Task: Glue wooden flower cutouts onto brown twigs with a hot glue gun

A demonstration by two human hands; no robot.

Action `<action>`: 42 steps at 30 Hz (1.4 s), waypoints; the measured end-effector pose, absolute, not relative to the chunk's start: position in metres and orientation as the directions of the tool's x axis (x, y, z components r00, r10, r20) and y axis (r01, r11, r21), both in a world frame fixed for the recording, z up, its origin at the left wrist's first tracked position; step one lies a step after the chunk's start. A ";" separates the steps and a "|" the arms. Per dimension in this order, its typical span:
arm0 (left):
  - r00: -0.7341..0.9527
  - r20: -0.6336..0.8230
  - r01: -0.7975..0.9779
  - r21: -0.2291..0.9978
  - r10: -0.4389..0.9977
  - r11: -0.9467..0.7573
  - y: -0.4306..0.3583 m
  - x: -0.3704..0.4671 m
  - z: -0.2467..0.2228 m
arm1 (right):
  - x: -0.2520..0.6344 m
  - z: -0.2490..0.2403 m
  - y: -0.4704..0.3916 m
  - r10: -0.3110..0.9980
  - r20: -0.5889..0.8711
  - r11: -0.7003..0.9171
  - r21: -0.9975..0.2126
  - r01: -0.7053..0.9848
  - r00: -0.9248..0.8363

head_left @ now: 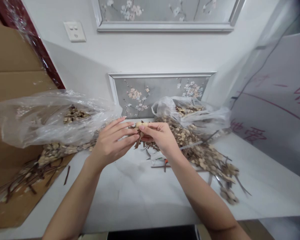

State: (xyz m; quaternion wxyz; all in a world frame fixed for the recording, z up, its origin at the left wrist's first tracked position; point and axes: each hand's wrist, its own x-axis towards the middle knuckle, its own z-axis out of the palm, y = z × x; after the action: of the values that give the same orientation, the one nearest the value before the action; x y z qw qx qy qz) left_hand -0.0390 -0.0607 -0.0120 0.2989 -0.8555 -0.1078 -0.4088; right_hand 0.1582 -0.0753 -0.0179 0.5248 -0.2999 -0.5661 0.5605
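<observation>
My right hand (161, 135) pinches a small dried plant sprig between thumb and fingers. The dried plant sprig (141, 124) has pale round pieces and thin brown stems. My left hand (111, 141) reaches it from the other side, its upper fingers stretched and the lower fingertips at the brown stems. Its thumb is hidden beneath the hand. Just beyond my right wrist lies a heap of dried plant pieces (185, 136), pale and round with dark stems. A small item with an orange-red part (166, 161) lies by my right forearm, partly covered.
A clear plastic bag (52, 123) with more pieces stands at the left, another plastic bag (212, 116) at the back right. Loose brown stems (37, 175) lie on cardboard (22, 210). The white tabletop (135, 193) ends near my body, and a wall (150, 50) rises behind.
</observation>
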 end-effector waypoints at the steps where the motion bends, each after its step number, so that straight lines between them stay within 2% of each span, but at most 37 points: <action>1: 0.646 0.761 0.443 -0.439 -0.061 -0.782 -0.061 -0.038 -0.013 | 0.158 -0.017 -0.076 0.930 0.253 0.186 -0.950 -0.253 -0.265; 11: 0.634 0.773 0.483 -0.426 -0.030 -0.765 -0.063 -0.039 -0.017 | 0.162 -0.013 -0.078 0.914 0.274 0.211 -0.951 -0.227 -0.300; 18: 0.550 0.835 0.491 -0.311 0.013 -0.814 -0.066 -0.033 -0.019 | 0.164 -0.014 -0.080 0.908 0.308 0.264 -0.947 -0.181 -0.285; 27: 0.533 0.846 0.494 -0.277 0.035 -0.824 -0.063 -0.029 -0.022 | 0.164 -0.013 -0.082 0.897 0.339 0.283 -0.934 -0.219 -0.285; 33: 0.409 0.911 0.468 -0.159 0.054 -0.869 -0.062 -0.019 -0.027 | 0.163 -0.012 -0.087 0.892 0.378 0.332 -0.920 -0.207 -0.249; 39: 0.473 0.877 0.506 -0.194 0.083 -0.841 -0.063 -0.021 -0.028 | 0.165 -0.015 -0.083 0.886 0.377 0.320 -0.919 -0.230 -0.271; 41: 0.472 0.876 0.468 -0.152 0.100 -0.870 -0.063 -0.021 -0.029 | 0.166 -0.013 -0.083 0.883 0.390 0.334 -0.913 -0.236 -0.260; 42: 0.428 0.897 0.436 -0.093 0.115 -0.895 -0.063 -0.021 -0.029 | 0.167 -0.012 -0.084 0.885 0.394 0.339 -0.910 -0.238 -0.247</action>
State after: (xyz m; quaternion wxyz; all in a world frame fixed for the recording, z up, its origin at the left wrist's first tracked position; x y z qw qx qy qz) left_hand -0.0205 -0.0630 -0.0293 0.1580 -0.8300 -0.1661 -0.5085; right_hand 0.1669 -0.0837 -0.0123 0.5521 -0.2681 -0.6038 0.5086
